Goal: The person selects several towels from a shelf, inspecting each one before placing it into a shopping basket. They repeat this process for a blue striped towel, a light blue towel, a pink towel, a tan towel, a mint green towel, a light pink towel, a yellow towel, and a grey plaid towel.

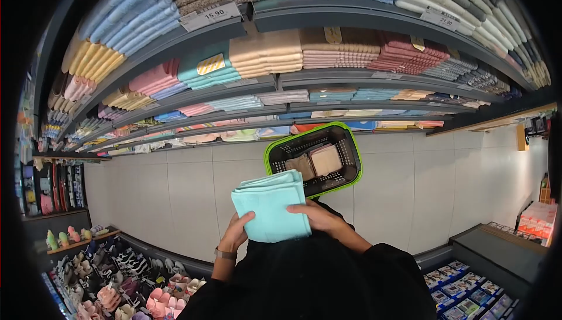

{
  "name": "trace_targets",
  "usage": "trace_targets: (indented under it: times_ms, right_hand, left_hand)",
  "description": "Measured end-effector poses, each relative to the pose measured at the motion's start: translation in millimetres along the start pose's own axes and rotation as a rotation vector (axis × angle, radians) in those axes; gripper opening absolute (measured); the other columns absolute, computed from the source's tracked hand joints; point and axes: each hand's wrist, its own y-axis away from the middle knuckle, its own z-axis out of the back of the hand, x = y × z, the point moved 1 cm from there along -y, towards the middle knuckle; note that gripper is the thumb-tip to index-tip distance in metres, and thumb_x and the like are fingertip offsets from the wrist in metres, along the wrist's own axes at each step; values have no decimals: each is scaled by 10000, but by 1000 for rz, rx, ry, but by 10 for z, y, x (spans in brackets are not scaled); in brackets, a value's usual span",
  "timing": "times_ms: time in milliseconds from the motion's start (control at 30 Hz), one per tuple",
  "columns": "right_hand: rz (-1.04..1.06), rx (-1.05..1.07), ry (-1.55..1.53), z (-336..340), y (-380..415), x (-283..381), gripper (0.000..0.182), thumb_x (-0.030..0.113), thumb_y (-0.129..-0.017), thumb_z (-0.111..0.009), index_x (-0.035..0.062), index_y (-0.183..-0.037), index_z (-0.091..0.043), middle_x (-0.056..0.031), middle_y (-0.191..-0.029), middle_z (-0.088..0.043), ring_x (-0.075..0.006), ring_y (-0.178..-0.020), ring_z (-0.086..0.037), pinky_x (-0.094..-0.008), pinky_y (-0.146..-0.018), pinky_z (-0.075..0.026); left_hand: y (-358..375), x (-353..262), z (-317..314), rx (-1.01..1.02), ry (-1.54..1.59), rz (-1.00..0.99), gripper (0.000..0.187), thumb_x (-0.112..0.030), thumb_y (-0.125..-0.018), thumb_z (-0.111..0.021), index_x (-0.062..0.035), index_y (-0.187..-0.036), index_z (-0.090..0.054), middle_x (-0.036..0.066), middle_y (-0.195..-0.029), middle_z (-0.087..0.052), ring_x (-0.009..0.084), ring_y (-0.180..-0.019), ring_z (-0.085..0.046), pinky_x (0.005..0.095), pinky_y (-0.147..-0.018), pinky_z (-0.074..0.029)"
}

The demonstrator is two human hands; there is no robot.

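Folded turquoise towels (271, 207), stacked in a small pile, are held in front of my body. My left hand (237, 230) grips the left edge, thumb on top. On the opposite edge, my right hand (313, 214) holds the pile the same way; the fingers of both hands are hidden underneath. Just beyond the towels, a black shopping basket (349, 165) with a bright green rim stands on the floor. Inside it lie a beige folded cloth (325, 161) and a brown folded cloth (300, 166).
Shelves (351, 20) of folded towels in many colours run along the front, with a price tag (211, 16) at the upper left. Slippers (161, 302) fill a bin at lower left. Boxed goods (462, 291) sit at lower right. A tiled floor (386, 203) lies between.
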Motion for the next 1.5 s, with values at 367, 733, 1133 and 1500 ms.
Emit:
trace_targets:
  times_ms: [367,733,1133,1500]
  right_hand:
    - [-57,17,-139,180,-104,-474,630,119,-745,-591,-39,-1295,-327,-171,-1236,-458,-287,-1127,-471,-414,-964,-383]
    - [-98,-196,-372,972,-244,-1173,622,113,-674,-541,-40,-1254,-374,-199,-1172,-506,-339,-1068,-512,-466,-938,-408]
    - [-28,-563,37,4064,-1636,-860,541,93,-672,-532,-20,-1191,-428,-122,-1083,-538,-292,-988,-550,-441,-904,-443]
    - [-247,-507,179,5501,-3881,-1933,531,109,-661,-563,23,-1178,-473,-122,-1051,-554,-285,-979,-534,-435,-864,-445]
  left_hand:
    - [64,254,47,-190,-130,-205,473,-193,-842,-609,31,-1220,-433,112,-1129,-546,185,-1008,-538,310,-871,-438]
    - [-297,1158,531,-218,-24,-161,522,-379,-906,-474,12,-1246,-408,103,-1129,-542,184,-1013,-533,334,-888,-425]
    - [623,4610,2970,-473,-345,485,295,-240,-848,-480,16,-758,-596,84,-702,-611,143,-583,-568,279,-521,-458]
    - [20,4875,2590,-494,-533,312,329,-235,-885,-487,26,-1072,-558,62,-889,-624,126,-855,-571,256,-758,-451]
